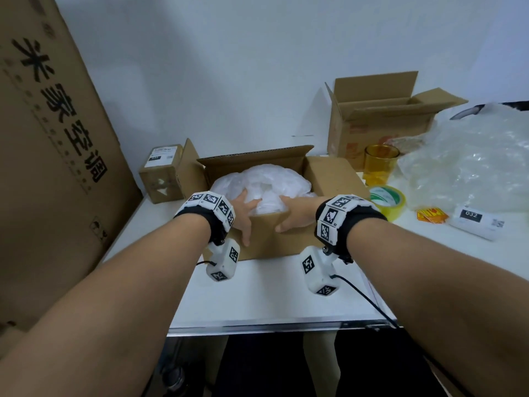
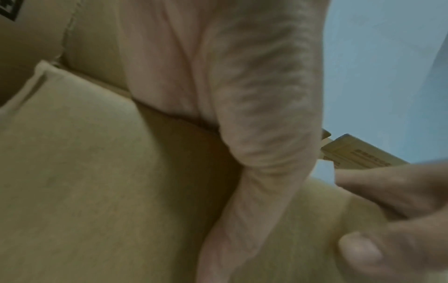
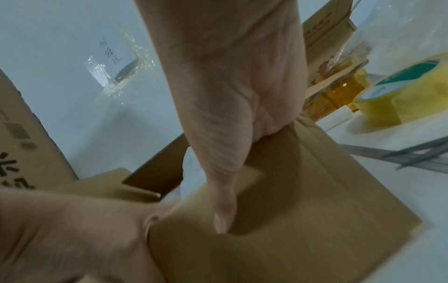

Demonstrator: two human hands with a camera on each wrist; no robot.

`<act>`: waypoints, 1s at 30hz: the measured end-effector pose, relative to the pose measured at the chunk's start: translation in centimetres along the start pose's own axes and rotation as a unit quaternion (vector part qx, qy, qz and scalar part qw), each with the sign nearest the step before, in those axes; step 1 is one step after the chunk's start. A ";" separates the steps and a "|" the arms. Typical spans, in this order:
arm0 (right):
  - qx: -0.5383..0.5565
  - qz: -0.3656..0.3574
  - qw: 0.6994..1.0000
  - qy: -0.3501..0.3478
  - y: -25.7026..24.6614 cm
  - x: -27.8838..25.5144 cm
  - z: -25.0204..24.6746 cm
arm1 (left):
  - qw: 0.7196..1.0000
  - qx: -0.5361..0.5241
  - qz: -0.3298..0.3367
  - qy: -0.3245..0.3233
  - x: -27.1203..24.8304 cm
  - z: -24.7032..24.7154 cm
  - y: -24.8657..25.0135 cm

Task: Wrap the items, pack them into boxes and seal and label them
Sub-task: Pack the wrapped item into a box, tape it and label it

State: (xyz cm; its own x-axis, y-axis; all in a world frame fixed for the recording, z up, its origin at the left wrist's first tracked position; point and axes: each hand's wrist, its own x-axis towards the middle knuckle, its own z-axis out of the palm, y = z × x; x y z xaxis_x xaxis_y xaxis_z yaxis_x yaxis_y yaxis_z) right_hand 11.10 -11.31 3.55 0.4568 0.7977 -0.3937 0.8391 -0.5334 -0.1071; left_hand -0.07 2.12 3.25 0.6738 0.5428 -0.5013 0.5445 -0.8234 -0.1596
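Observation:
An open cardboard box (image 1: 272,239) stands mid-table with a bundle wrapped in white plastic (image 1: 272,179) inside it. My left hand (image 1: 243,213) and right hand (image 1: 294,213) both grip the box's near flap, thumbs on the outside, fingers over the edge against the wrap. In the left wrist view my left hand (image 2: 254,134) lies on the cardboard (image 2: 97,172), with the right hand (image 2: 400,210) beside it. In the right wrist view my right hand's thumb (image 3: 223,172) presses the box (image 3: 303,220) and the left hand (image 3: 72,229) is close by.
Right of the box stand an amber cup (image 1: 379,164), a yellow tape roll (image 1: 388,199), bubble wrap (image 1: 472,161), orange stickers (image 1: 430,216) and a white labelled pack (image 1: 476,222). A second open box (image 1: 378,121) is behind. A small sealed box (image 1: 161,173) and a tall carton (image 1: 51,138) stand left.

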 end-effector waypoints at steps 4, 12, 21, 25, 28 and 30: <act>-0.006 0.012 0.999 0.038 0.0 -0.6 -3.5 | 1.000 -0.009 0.007 0.003 0.1 0.0 -0.1; -0.025 0.035 0.959 0.280 -3.3 1.4 -5.0 | 1.000 -0.010 0.024 0.003 0.2 0.2 -0.4; -0.114 0.024 0.993 0.011 0.1 9.7 -2.6 | 0.996 -0.043 0.073 0.012 0.1 0.6 -1.2; -0.057 0.095 0.993 0.026 0.7 10.9 -1.1 | 0.995 -0.045 0.089 0.020 0.0 0.7 -1.6; 0.000 0.089 0.993 0.075 -0.6 7.3 -1.1 | 0.995 -0.043 0.086 0.018 0.0 0.6 -1.5; 0.017 0.072 0.993 0.091 -0.4 6.4 -2.1 | 0.996 -0.039 0.085 0.015 0.1 0.6 -1.5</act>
State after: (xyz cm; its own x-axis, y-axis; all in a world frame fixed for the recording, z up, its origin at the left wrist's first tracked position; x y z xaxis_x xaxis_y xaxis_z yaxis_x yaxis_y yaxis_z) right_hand 14.35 -5.39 2.98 0.6195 0.7486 -0.2361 0.7525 -0.6520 -0.0928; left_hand -1.12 3.30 2.98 0.7727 0.4030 -0.4904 0.4585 -0.8886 -0.0078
